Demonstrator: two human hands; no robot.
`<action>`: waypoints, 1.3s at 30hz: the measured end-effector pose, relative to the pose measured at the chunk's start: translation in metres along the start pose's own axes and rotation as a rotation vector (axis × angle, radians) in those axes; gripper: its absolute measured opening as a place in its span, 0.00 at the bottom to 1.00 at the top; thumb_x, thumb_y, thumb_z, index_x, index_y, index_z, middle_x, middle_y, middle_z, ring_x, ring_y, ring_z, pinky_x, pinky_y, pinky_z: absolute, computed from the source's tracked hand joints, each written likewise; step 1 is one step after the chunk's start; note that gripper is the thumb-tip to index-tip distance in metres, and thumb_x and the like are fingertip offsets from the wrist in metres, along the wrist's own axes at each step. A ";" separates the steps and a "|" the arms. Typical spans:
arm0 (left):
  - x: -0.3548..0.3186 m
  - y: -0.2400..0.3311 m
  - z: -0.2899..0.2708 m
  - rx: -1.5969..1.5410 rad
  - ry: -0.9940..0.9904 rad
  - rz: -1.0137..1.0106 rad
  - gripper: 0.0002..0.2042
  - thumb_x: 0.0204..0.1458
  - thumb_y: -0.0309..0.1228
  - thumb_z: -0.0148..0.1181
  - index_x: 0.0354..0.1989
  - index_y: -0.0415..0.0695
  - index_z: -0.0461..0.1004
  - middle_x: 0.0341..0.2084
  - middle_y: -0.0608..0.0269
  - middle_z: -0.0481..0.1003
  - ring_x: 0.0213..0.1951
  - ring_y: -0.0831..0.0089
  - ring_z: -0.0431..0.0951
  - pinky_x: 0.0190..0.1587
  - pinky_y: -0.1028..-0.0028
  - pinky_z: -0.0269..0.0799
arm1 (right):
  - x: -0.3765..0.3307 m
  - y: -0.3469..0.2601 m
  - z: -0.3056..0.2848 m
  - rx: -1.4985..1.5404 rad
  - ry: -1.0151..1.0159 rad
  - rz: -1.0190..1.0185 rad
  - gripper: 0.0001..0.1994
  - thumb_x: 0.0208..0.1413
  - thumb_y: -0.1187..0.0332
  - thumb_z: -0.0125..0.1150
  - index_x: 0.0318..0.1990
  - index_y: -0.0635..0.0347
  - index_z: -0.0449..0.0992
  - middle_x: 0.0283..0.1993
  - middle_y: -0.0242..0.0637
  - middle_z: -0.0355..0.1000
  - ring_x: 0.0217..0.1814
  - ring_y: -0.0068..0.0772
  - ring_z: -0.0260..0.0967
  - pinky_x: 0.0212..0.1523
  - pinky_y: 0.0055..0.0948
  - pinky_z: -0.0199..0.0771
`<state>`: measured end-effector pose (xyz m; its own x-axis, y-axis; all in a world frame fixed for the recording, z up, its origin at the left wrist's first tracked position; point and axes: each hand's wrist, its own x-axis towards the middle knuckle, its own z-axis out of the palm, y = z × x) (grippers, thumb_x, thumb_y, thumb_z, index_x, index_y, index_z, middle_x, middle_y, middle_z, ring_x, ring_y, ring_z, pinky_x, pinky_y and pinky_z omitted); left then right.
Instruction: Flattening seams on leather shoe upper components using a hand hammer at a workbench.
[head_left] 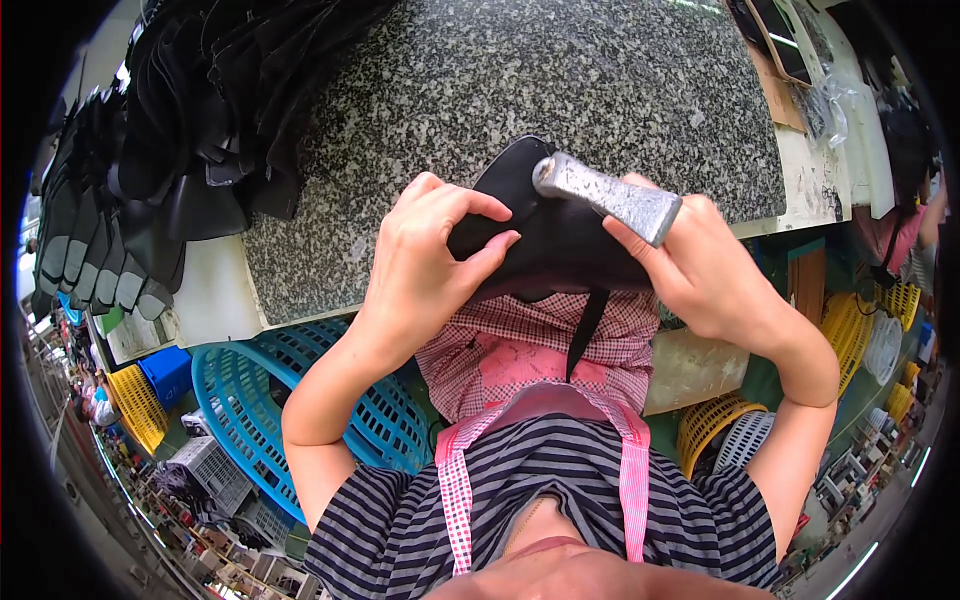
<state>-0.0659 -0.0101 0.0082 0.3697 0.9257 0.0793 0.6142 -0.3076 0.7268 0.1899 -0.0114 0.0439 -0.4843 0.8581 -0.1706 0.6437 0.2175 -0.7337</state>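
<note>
A black flexible panel with a rounded, curved edge lies at the front edge of the stone slab, its near part hanging toward my lap. My left hand is at its left side. Thumb and forefinger curve toward each other in a pinch on the black material, a small gap showing between the tips; the other fingers are mostly hidden. In my right hand is a hammer with a worn silver metal head, its round face over the panel. Its handle is hidden by the hand.
Many black cut pieces are stacked along the slab's left side. Below the table edge, a blue plastic basket stands at left and a yellow basket at right. Cardboard and clear plastic lie at the far right.
</note>
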 end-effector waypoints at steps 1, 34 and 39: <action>0.000 -0.001 0.000 0.003 0.003 -0.002 0.10 0.43 0.25 0.73 0.35 0.41 0.81 0.29 0.59 0.78 0.37 0.62 0.76 0.42 0.66 0.73 | 0.000 -0.003 -0.002 0.000 -0.001 -0.004 0.07 0.64 0.71 0.52 0.39 0.68 0.68 0.27 0.55 0.71 0.30 0.62 0.72 0.29 0.49 0.69; -0.018 -0.018 0.003 0.118 0.189 0.277 0.12 0.39 0.22 0.76 0.35 0.43 0.84 0.24 0.62 0.74 0.27 0.66 0.73 0.30 0.70 0.69 | -0.016 0.007 0.032 0.123 0.027 0.002 0.07 0.66 0.73 0.54 0.42 0.70 0.71 0.32 0.54 0.68 0.25 0.61 0.64 0.27 0.43 0.64; -0.014 -0.010 -0.001 0.097 0.133 0.104 0.11 0.41 0.23 0.75 0.36 0.42 0.83 0.24 0.62 0.76 0.27 0.67 0.75 0.31 0.70 0.70 | -0.014 0.005 0.027 0.076 0.026 -0.024 0.10 0.67 0.71 0.54 0.46 0.70 0.73 0.29 0.53 0.68 0.24 0.58 0.64 0.28 0.41 0.65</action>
<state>-0.0778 -0.0202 0.0008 0.3434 0.9069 0.2442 0.6445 -0.4167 0.6411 0.1838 -0.0348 0.0241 -0.4830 0.8650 -0.1356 0.5843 0.2031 -0.7857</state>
